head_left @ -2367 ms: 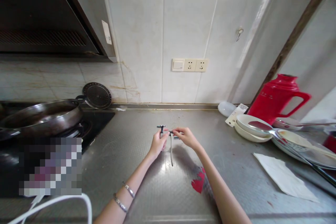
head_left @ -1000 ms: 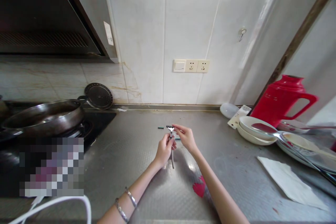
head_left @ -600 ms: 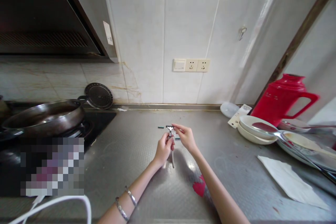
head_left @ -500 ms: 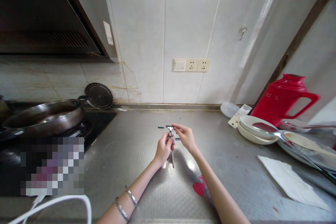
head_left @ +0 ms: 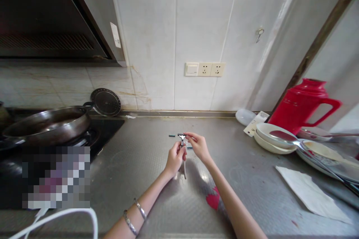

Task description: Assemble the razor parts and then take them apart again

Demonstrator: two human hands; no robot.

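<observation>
The razor (head_left: 182,140) has a dark head, a silver neck and a grey handle. Beside it, the small bars (head_left: 172,135) are dark teal. The grey counter (head_left: 146,149) carries a fine, close pattern. Right, the flask (head_left: 295,106) is red, the napkin (head_left: 311,194) white; far, the sockets (head_left: 211,70) cream.

The razor (head_left: 182,140) is showing shiny metal — the dimpled metal countertop (head_left: 134,157) is gleaming, matt paper (head_left: 310,194) lying toward its front edge.
</observation>
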